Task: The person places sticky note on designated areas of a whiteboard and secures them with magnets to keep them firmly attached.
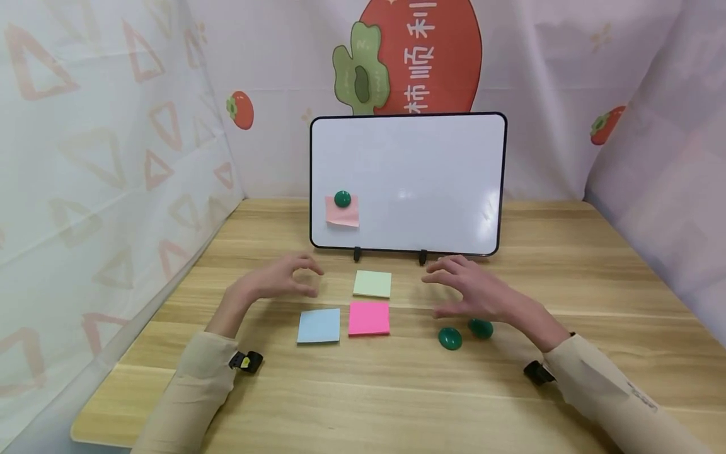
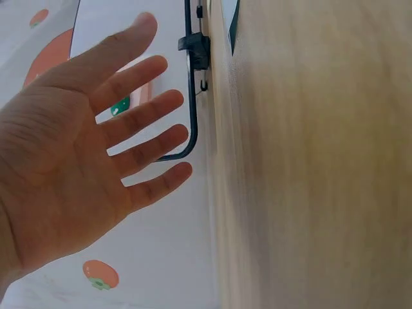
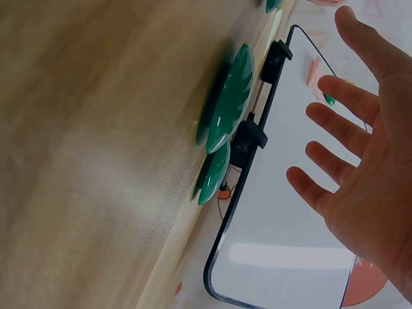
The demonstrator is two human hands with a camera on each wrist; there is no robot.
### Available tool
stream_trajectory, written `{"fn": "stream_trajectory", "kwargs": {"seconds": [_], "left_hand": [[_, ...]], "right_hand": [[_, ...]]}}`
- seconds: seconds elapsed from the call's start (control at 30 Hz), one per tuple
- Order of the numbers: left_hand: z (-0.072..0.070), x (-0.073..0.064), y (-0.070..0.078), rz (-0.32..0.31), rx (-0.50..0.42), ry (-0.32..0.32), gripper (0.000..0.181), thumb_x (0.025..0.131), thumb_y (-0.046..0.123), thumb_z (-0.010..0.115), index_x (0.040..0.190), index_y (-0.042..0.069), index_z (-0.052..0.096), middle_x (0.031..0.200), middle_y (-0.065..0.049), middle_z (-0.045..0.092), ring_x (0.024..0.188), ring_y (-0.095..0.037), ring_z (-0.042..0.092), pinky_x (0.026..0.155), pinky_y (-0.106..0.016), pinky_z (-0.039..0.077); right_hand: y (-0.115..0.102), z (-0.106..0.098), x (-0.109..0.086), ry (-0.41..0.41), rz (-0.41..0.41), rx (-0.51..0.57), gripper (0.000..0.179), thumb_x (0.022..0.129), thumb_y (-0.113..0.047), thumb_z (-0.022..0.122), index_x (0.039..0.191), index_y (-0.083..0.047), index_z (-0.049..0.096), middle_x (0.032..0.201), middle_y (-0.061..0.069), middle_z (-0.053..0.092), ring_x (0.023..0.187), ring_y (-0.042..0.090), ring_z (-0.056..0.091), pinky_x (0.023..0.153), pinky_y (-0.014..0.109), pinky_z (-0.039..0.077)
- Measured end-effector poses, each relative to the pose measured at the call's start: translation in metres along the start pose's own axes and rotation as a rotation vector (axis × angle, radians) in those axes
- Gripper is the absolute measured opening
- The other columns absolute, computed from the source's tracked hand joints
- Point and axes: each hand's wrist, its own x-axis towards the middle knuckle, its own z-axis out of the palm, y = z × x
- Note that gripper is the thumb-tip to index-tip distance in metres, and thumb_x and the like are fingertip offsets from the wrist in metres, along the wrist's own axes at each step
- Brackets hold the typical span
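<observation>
My left hand point(image 1: 283, 277) hovers above the table to the left of the sticky notes, fingers spread and loosely bent, holding nothing. In the left wrist view its palm point(image 2: 71, 154) faces the camera. My right hand point(image 1: 473, 290) hangs over two green magnets point(image 1: 450, 338), likewise spread and holding nothing. The right wrist view shows a green magnet point(image 3: 232, 100) with another just behind it, and a bit of green at the top edge. Between the hands lie a pale green sticky pad point(image 1: 372, 284), a bright pink pad point(image 1: 369, 318) and a blue pad point(image 1: 319, 326).
A whiteboard point(image 1: 408, 183) stands at the back of the wooden table point(image 1: 363, 403) on small black feet point(image 1: 422, 256). On its lower left, a green magnet point(image 1: 343, 198) lies over a light pink note point(image 1: 343, 215). Printed cloth point(image 1: 272, 50) hangs behind and at both sides.
</observation>
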Motion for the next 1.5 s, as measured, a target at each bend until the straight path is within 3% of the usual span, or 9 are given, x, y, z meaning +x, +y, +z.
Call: {"fn": "stream_trajectory", "kwargs": {"seconds": [0.23,0.33,0.43,0.57,0.8,0.9,1.2,1.5], "left_hand": [[0.008,-0.004,0.013,-0.05,0.044,-0.21,0.076,0.075,0.042,0.085,0.141,0.02,0.053,0.158,-0.015,0.034,0.146,-0.041,0.028,0.115,-0.062,0.026],[0.011,-0.006,0.015,-0.088,0.039,-0.241,0.08,0.073,0.039,0.087,0.142,0.021,0.052,0.161,-0.015,0.029,0.148,-0.041,0.023,0.115,-0.064,0.024],[0.014,-0.006,0.016,-0.092,0.072,-0.232,0.078,0.072,0.038,0.087,0.14,0.021,0.053,0.161,-0.014,0.029,0.148,-0.042,0.023,0.115,-0.063,0.024],[0.016,-0.005,0.016,-0.082,0.125,-0.198,0.069,0.074,0.034,0.087,0.136,0.021,0.058,0.158,-0.012,0.034,0.145,-0.04,0.029,0.115,-0.058,0.028],[0.016,0.001,0.013,-0.083,0.101,-0.129,0.028,0.081,0.02,0.083,0.107,0.019,0.074,0.148,-0.012,0.047,0.139,-0.037,0.041,0.113,-0.054,0.035],[0.016,0.003,0.012,-0.074,0.097,-0.116,0.019,0.081,0.015,0.082,0.098,0.017,0.075,0.146,-0.014,0.051,0.137,-0.037,0.044,0.112,-0.053,0.037],[0.017,0.005,0.015,-0.081,0.119,-0.088,0.013,0.081,0.011,0.081,0.092,0.015,0.076,0.14,-0.014,0.055,0.133,-0.036,0.048,0.11,-0.051,0.039],[0.018,0.002,0.018,-0.086,0.122,-0.094,0.014,0.082,0.009,0.077,0.095,0.011,0.076,0.102,-0.003,0.058,0.094,-0.018,0.053,0.087,-0.036,0.046]], "right_hand": [[0.001,0.001,-0.007,-0.111,-0.003,0.097,0.062,0.081,-0.043,0.081,0.133,-0.015,0.062,0.132,0.005,0.058,0.122,0.025,0.049,0.096,0.049,0.047],[0.001,0.001,-0.009,-0.199,0.008,0.131,0.064,0.082,-0.047,0.078,0.136,-0.018,0.061,0.127,0.0,0.056,0.112,0.015,0.044,0.09,0.038,0.046],[0.001,0.001,-0.011,-0.263,0.009,0.149,0.066,0.081,-0.05,0.077,0.137,-0.021,0.059,0.123,-0.004,0.054,0.106,0.011,0.038,0.087,0.033,0.044],[0.002,0.001,-0.013,-0.303,0.009,0.164,0.065,0.08,-0.049,0.08,0.137,-0.025,0.059,0.125,-0.009,0.052,0.11,0.01,0.038,0.09,0.034,0.044],[0.006,-0.001,-0.015,-0.361,0.002,0.199,0.067,0.078,-0.047,0.082,0.138,-0.029,0.058,0.129,-0.008,0.05,0.115,0.013,0.038,0.094,0.038,0.043],[0.006,-0.002,-0.015,-0.386,0.01,0.213,0.067,0.077,-0.044,0.083,0.138,-0.03,0.058,0.13,-0.008,0.05,0.117,0.014,0.038,0.095,0.038,0.043],[0.003,-0.001,-0.015,-0.428,0.047,0.212,0.068,0.075,-0.035,0.086,0.138,-0.034,0.058,0.131,-0.01,0.049,0.119,0.014,0.036,0.095,0.037,0.041],[0.003,-0.001,-0.015,-0.425,0.034,0.191,0.065,0.076,-0.033,0.085,0.136,-0.034,0.059,0.129,-0.012,0.049,0.118,0.013,0.036,0.093,0.036,0.041]]}}
